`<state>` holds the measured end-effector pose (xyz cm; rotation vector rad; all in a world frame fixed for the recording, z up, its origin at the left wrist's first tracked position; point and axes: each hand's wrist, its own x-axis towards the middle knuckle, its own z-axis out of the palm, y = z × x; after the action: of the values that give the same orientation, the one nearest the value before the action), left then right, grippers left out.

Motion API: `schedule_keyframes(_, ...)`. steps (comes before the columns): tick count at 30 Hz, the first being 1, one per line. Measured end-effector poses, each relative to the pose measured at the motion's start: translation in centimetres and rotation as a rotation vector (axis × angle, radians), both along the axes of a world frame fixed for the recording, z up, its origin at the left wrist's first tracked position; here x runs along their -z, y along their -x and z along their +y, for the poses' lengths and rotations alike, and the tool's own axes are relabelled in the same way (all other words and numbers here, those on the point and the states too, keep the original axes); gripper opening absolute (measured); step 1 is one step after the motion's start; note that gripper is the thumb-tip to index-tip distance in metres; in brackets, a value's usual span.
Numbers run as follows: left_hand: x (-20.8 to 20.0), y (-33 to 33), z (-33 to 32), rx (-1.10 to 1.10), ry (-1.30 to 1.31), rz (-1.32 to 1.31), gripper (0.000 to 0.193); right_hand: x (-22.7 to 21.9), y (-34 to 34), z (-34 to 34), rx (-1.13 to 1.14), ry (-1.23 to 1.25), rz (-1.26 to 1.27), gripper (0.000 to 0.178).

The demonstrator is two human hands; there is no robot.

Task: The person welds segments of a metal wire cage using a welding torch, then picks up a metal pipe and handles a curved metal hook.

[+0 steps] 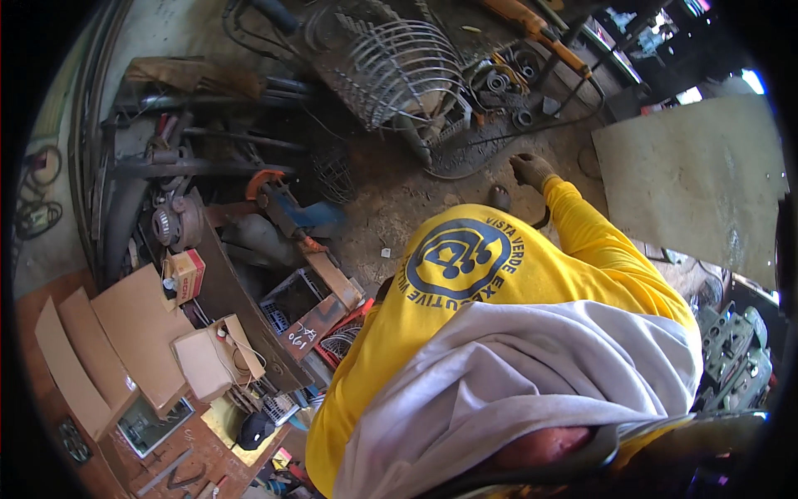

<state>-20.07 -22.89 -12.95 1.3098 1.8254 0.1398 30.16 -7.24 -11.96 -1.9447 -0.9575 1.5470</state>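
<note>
My right hand [532,170], in a dirty brownish work glove, reaches out ahead over the littered floor at the end of a yellow sleeve [582,224]. Its fingers are slightly bent and apart, and I see nothing in them. The nearest thing is a dark curved cable or hose [486,169] on the floor. My left sleeve [349,395] runs along my left side. Only a dark patch shows at its end, perhaps my left hand [384,289]; its fingers are hidden behind my yellow shirt [519,258]. A grey cloth [532,358] drapes over my shoulders.
A ribbed metal wire cage [407,71] lies ahead, beside metal rings [499,81] and an orange tool [544,37]. A large pale sheet [690,175] leans at right, above machine parts [736,353]. Cardboard [125,341], boxes and a bench [179,441] fill the left.
</note>
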Motion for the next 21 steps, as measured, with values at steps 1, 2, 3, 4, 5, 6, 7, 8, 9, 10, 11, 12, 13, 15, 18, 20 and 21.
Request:
schedule_keyframes(1, -0.3, 0.3, 0.3, -0.033, -0.044, -0.018, 0.035, 0.5, -0.1, -0.4, -0.026, 0.047, -0.054, 0.038)
schedule_keyframes(2, -0.4, 0.7, 1.1, -0.059, -0.095, -0.033, 0.035, 0.9, -0.1, -0.7, -0.054, 0.094, -0.109, 0.038)
schedule_keyframes(3, -0.4, 1.4, 1.3, -0.091, -0.148, -0.050, 0.035, 1.5, 0.0, -1.5, -0.087, 0.093, -0.117, 0.038)
schedule_keyframes(4, -0.2, 2.1, 1.1, -0.126, -0.193, -0.058, 0.035, 2.3, 0.0, -2.7, -0.023, 0.200, -0.080, 0.037)
schedule_keyframes(5, 0.1, 2.8, 1.0, -0.151, -0.246, -0.071, 0.035, 3.0, -0.2, -3.8, 0.041, 0.314, -0.051, 0.037)
schedule_keyframes(6, 0.5, 3.4, 0.9, -0.160, -0.300, -0.082, 0.035, 3.8, -0.5, -5.0, 0.012, 0.336, -0.068, 0.037)
schedule_keyframes(7, 1.3, 4.2, 0.3, -0.171, -0.348, -0.084, 0.034, 4.8, -0.7, -6.4, 0.021, 0.399, -0.035, 0.038)
schedule_keyframes(8, 2.1, 4.8, -1.0, 0.000, -0.394, -0.036, 0.034, 5.6, -0.6, -8.0, 0.034, 0.474, -0.002, 0.040)
schedule_keyframes(9, 2.8, 6.1, -2.4, 0.231, -0.457, 0.042, 0.034, 5.5, 0.8, -9.1, 0.000, 0.521, -0.015, 0.040)
schedule_keyframes(10, 3.4, 7.2, -3.3, 0.452, -0.551, 0.113, 0.034, 5.1, 2.4, -9.4, 0.050, 0.544, -0.021, 0.041)
schedule_keyframes(11, 3.6, 7.8, -5.7, 0.450, -0.387, 0.109, 0.034, 4.7, 3.8, -9.5, 0.104, 0.566, -0.027, 0.044)
schedule_keyframes(12, 3.7, 8.1, -7.5, 0.399, -0.160, 0.086, 0.034, 4.4, 3.6, -9.8, -0.329, 0.443, -0.136, 0.047)
schedule_keyframes(13, 3.6, 8.5, -8.9, 0.354, 0.036, 0.073, 0.034, 4.3, 3.2, -10.1, -0.700, 0.242, -0.289, 0.050)
schedule_keyframes(15, 3.8, 10.2, -13.3, 0.255, 0.276, 0.108, 0.033, 0.0, 7.1, -7.8, -1.002, 0.148, -0.332, 0.057)
schedule_keyframes(18, 3.9, 12.0, -11.6, 0.270, 0.405, 0.127, 0.033, 2.2, 5.4, -6.5, -1.209, -0.220, -0.559, 0.059)
schedule_keyframes(20, 4.7, 13.1, -11.2, 0.230, 0.420, 0.126, 0.033, 1.8, 8.1, -4.0, -0.792, 0.074, -0.461, 0.048)
schedule_keyframes(21, 5.3, 13.5, -9.9, 0.224, 0.408, 0.121, 0.033, -0.1, 10.1, -2.1, -0.407, 0.372, -0.286, 0.042)
